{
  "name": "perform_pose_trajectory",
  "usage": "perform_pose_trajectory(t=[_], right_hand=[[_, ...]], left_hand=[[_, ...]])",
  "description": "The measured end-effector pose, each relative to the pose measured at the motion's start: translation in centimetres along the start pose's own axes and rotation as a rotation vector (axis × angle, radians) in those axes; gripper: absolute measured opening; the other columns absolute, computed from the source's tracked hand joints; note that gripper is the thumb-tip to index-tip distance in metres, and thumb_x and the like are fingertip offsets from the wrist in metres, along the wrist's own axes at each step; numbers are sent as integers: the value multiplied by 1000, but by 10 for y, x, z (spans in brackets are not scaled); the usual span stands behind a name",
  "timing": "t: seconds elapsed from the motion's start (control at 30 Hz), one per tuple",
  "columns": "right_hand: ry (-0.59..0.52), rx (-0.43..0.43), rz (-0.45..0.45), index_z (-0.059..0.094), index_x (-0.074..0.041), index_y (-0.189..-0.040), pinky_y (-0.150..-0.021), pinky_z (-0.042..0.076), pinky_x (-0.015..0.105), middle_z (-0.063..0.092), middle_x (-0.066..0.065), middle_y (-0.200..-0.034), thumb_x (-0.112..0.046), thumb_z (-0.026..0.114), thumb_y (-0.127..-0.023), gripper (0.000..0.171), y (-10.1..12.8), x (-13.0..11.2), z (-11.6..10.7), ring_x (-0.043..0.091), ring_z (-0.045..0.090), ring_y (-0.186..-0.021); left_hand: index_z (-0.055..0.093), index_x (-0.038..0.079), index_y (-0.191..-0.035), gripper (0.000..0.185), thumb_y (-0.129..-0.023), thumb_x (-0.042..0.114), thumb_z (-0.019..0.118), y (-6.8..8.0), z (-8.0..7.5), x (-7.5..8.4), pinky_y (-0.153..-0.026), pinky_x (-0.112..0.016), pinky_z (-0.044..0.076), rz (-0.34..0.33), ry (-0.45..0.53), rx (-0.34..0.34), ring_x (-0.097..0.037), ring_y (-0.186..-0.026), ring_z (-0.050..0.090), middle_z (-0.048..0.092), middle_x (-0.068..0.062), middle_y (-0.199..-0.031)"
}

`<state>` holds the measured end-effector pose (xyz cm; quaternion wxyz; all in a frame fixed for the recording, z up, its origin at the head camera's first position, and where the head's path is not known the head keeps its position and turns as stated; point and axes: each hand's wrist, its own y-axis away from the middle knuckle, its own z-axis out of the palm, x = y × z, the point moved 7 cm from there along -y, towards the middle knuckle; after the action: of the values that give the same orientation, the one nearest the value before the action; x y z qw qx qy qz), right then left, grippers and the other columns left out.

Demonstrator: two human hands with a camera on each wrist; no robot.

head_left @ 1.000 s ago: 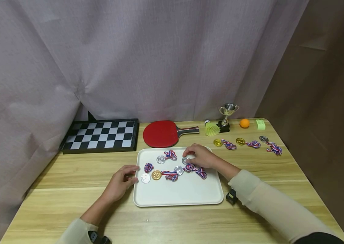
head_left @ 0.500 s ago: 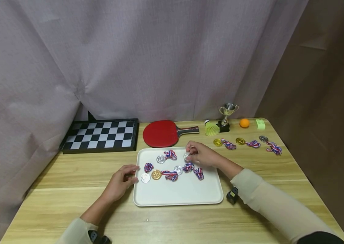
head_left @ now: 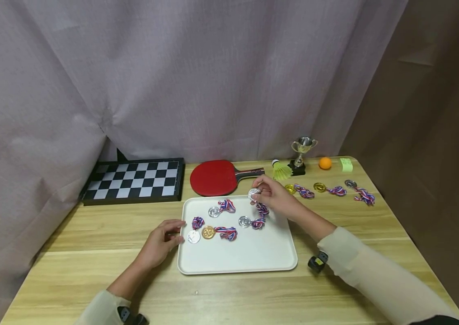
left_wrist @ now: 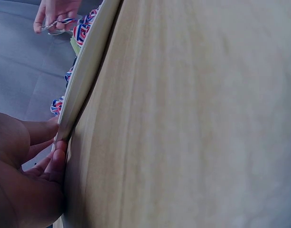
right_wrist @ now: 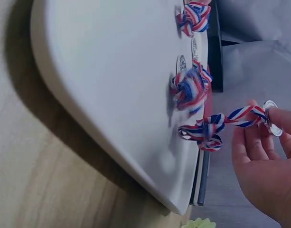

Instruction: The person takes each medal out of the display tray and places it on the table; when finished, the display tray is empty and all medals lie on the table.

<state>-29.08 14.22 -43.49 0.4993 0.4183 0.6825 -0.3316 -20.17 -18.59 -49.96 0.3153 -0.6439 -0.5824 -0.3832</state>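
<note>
My right hand (head_left: 280,199) pinches the disc of a silver medal (head_left: 254,194) between thumb and fingers, over the far right of a white tray (head_left: 237,259). In the right wrist view its knotted red, white and blue ribbon (right_wrist: 211,130) hangs from the disc. My left hand (head_left: 157,244) rests its thumb and fingers on the tray's left rim. On the tray lie a gold medal (head_left: 208,232) and three silver ones: one at the left (head_left: 194,236), one farther back (head_left: 214,211) and one right of centre (head_left: 244,221).
Behind the tray lie a chessboard (head_left: 136,180), a red table tennis bat (head_left: 213,178) and a yellow shuttlecock (head_left: 281,171). A trophy cup (head_left: 302,151), an orange ball (head_left: 325,163) and a pale green block (head_left: 346,164) stand farther right, with three medals (head_left: 337,190) before them.
My right hand has lifted the silver medal and moved it back and to the right. The silver medal right of centre has shifted slightly right. My left hand keeps its place.
</note>
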Motion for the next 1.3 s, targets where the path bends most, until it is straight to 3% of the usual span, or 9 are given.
perform_pose_trajectory(t=[0.2,0.5,0.77,0.97,1.17,1.3], right_hand=[[-85,68,-5,47,6,-126,-82,60,29,59,18,-109,3,62,-100,31,6,-12,-10,18,72,-87],[-25,125,24,51,0,-132,-64,56,26,58,15,-107,-8,61,-104,31,27,-13,-39,15,63,-75],[182,156,77,57,-5,-132,-53,47,30,56,17,-88,-15,64,-103,31,61,-1,-75,19,52,-64],[321,141,181,58,3,-126,-50,47,30,60,13,-84,-8,68,-99,31,73,30,-91,27,55,-63],[483,132,146,66,-2,-114,-56,48,27,68,8,-84,-4,72,-95,21,71,54,-91,20,59,-67],[539,154,108,69,-6,-109,-66,50,27,71,6,-89,-5,75,-93,17,69,59,-90,16,62,-77]], left_hand=[[69,3,-132,41,-92,-5,73,0,0,0,-90,-25,54,0,-3,1,-26,-113,60,60,-13,-138],[69,4,-132,41,-92,-4,73,1,0,-1,-91,-28,55,-10,-12,3,-25,-113,61,61,-13,-138],[69,4,-132,41,-92,-4,73,0,0,-2,-91,-28,55,-7,-9,1,-25,-113,60,60,-13,-138],[69,4,-132,41,-92,-4,73,0,1,-1,-91,-28,55,-2,-9,5,-26,-113,61,61,-13,-138],[69,1,-130,40,-91,-6,73,1,1,1,-88,-25,54,12,1,11,-27,-112,61,61,-15,-137],[69,2,-131,41,-91,-6,73,2,0,1,-88,-24,54,-2,5,8,-27,-112,61,61,-14,-137]])
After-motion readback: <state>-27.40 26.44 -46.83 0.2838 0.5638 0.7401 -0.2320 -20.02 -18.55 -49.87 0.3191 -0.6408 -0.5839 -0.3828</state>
